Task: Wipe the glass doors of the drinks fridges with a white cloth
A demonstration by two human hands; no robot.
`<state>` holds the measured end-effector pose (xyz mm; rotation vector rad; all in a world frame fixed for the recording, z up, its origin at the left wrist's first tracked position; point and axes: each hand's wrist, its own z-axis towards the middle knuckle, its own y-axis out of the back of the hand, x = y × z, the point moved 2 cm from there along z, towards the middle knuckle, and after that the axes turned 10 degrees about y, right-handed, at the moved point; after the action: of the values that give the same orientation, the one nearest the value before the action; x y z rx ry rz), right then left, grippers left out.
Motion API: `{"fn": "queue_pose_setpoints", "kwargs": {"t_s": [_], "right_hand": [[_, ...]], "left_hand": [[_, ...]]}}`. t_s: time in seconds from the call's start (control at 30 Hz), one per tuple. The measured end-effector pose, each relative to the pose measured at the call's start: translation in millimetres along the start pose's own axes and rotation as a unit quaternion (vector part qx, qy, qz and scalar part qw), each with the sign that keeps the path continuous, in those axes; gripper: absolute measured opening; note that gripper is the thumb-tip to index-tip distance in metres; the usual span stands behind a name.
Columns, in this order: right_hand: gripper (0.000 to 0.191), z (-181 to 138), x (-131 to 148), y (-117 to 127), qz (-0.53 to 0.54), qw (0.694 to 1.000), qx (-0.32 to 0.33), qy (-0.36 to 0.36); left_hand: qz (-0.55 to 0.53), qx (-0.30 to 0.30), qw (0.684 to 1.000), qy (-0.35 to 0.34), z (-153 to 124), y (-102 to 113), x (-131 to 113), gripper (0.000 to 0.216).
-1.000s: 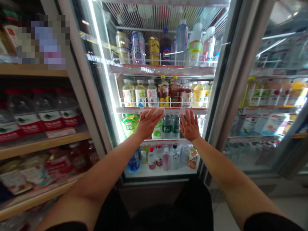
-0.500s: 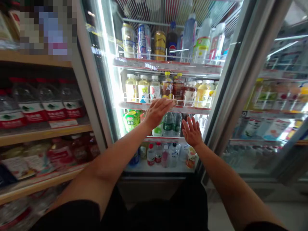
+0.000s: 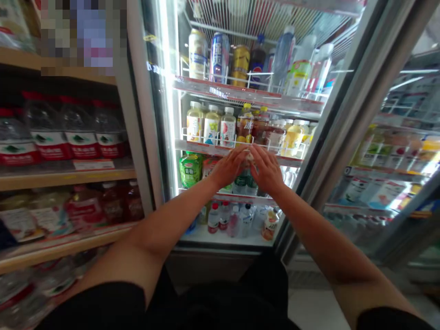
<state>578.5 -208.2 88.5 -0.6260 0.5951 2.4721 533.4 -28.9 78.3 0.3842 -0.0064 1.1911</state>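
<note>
My left hand (image 3: pixel 229 168) and my right hand (image 3: pixel 268 169) meet in front of the open-fronted drinks fridge, fingertips together. Between the fingers shows a small crumpled whitish thing (image 3: pixel 249 157), too small to name. Both hands are closed toward it. Behind them, green-labelled water bottles (image 3: pixel 240 182) are partly hidden. Just above stand a brown tea bottle with a yellow cap (image 3: pixel 245 123) and a white-capped bottle (image 3: pixel 227 127). Left of my left hand is a bright green drink bottle (image 3: pixel 190 169).
Upper shelf cans (image 3: pixel 220 57) and lower shelf red-capped bottles (image 3: pixel 213 219) fill the fridge. A wooden shelf edge (image 3: pixel 68 178) with large red-labelled water bottles (image 3: pixel 51 140) borders the left. To the right are a metal door frame (image 3: pixel 347 133) and another fridge bay.
My right hand has moved up and left from apart to meet my left hand at the fingertips. The view has shifted slightly, so the fridge's upper part sits farther right.
</note>
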Motion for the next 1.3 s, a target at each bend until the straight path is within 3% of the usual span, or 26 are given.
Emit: {"fn": "queue_pose_setpoints", "kwargs": {"t_s": [0.1,0.27,0.4,0.5,0.63,0.73,0.8,0.87,0.97,1.07,1.17,1.23,1.3], "right_hand": [[0.061,14,2,-20,0.033,0.996,0.067,0.054],[0.05,-5,26,-41,-0.029,0.989,0.074,0.127],[0.048,-8,49,-50,-0.075,0.988,0.057,0.124],[0.054,-11,64,-59,-0.066,0.99,0.065,0.107],[0.064,-23,65,-69,-0.031,0.984,0.127,0.121],[0.064,-6,41,-66,-0.023,0.981,0.138,0.138],[0.061,21,18,-63,-0.023,0.988,0.109,0.11],[0.055,50,-2,-59,-0.033,0.998,0.041,0.024],[0.053,71,-5,-61,-0.023,0.999,0.001,-0.037],[0.055,59,20,-66,0.02,0.993,0.095,0.065],[0.061,45,35,-67,0.064,0.96,0.202,0.185],[0.061,50,27,-64,0.054,0.966,0.188,0.167],[0.058,63,11,-60,0.02,0.99,0.112,0.079]], "left_hand": [[0.021,-0.026,0.999,0.022,-12,14,10,0.059],[0.128,0.001,0.992,0.016,-64,56,51,0.068],[0.202,-0.005,0.976,0.08,-91,83,96,0.072],[0.222,0.004,0.969,0.109,-95,87,115,0.071],[0.218,0.014,0.969,0.118,-95,83,118,0.068],[0.199,0.024,0.971,0.131,-96,82,115,0.066],[0.189,0.03,0.971,0.143,-97,83,114,0.065],[0.187,0.032,0.971,0.148,-97,84,114,0.064],[0.184,0.031,0.971,0.149,-97,83,114,0.063],[0.168,0.03,0.973,0.153,-97,83,115,0.062],[0.15,0.036,0.974,0.163,-97,82,115,0.062],[0.143,0.04,0.974,0.168,-97,82,115,0.062],[0.141,0.043,0.974,0.173,-97,82,115,0.062]]}}
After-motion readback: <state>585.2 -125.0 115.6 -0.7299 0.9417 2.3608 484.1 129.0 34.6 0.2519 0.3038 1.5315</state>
